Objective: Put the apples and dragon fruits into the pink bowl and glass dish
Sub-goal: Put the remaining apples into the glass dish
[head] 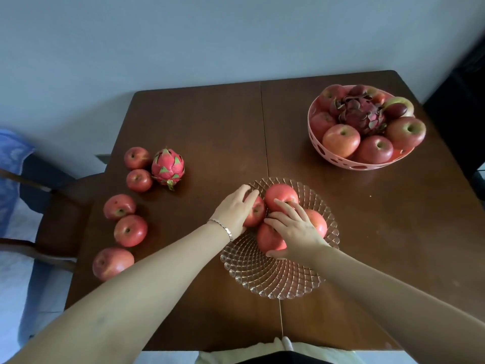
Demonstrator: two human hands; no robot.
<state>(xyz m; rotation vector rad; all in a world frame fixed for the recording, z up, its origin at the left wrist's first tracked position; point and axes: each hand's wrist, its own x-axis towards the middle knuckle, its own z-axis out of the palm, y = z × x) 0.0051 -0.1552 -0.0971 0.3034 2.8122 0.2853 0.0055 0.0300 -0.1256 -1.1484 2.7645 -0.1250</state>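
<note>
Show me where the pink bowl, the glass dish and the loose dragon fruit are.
pink bowl [331, 159]: head view, front wall.
glass dish [273, 282]: head view, bare near rim.
dragon fruit [168, 166]: head view, middle of its skin.

Loose red apples [130, 230] at nine o'clock: five. Bright pink dragon fruit [168, 168] beside them: one. Red apples in the clear ribbed glass dish [275, 279]: four.

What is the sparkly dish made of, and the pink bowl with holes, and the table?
The sparkly dish looks like clear cut glass: you see the table through its bumpy pattern. The pink bowl seems matte plastic, with round holes punched in its wall, though painted metal is possible. The table looks like dark polished wood, with faint grain and shine.
</note>
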